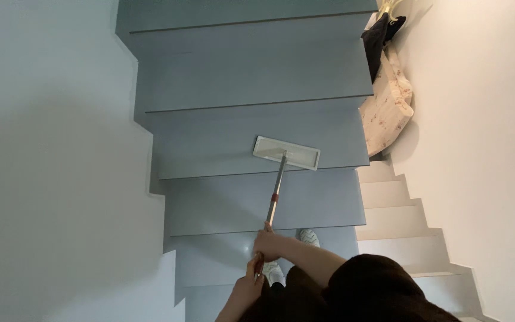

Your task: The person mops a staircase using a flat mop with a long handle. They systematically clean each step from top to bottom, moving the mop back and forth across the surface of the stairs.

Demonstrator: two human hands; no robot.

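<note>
Clearly, a flat mop is gripped by both hands at the near end of its metal handle. The right hand is closed around the shaft higher up, and the left hand is wrapped around it just below, nearer the body. From the right hand the handle slopes up and away, past a red collar, to the white rectangular mop head, which is laid flat on the grey stair tread well beyond both hands. White shoes are seen just beside and under the hands, planted on a lower grey step. Far beyond the hands and off to their right, a patterned cream bag and a dark garment are hung against the white wall. To the right of the hands, paler steps are seen beside the grey staircase.
</note>
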